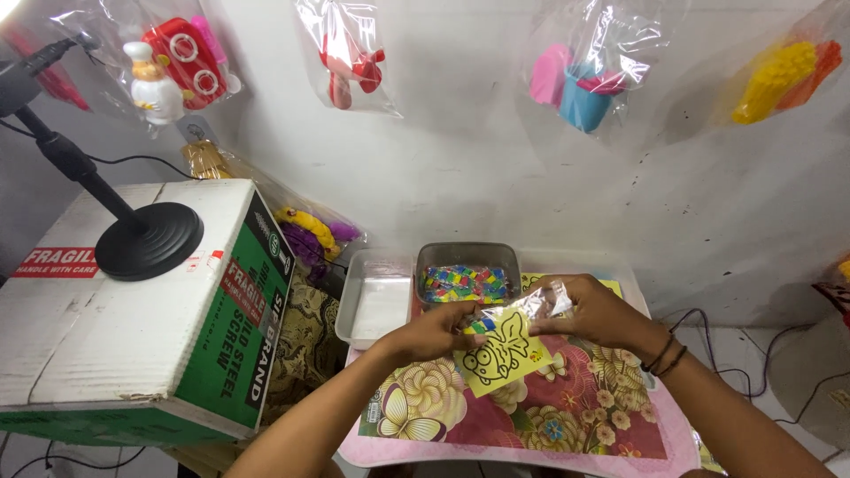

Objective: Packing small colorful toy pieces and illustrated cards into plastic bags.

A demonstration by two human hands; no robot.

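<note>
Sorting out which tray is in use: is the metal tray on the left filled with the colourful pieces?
No, the left metal tray looks bare, while the colourful pieces sit in the darker tray beside it.

Bright, even light; glare on hanging bags (345, 53)

**Gloss, metal and card**

The yellow card (503, 356) looks like matt paper, its sleeve (540, 304) thin, crinkled clear plastic that catches the light. At twelve o'clock of it, two trays (376, 305) look like dull, smooth metal. The floral covering (567, 416) on the surface is glossy. At nine o'clock, the carton (133, 354) is matt cardboard; the bags (345, 53) above are shiny film.
</note>
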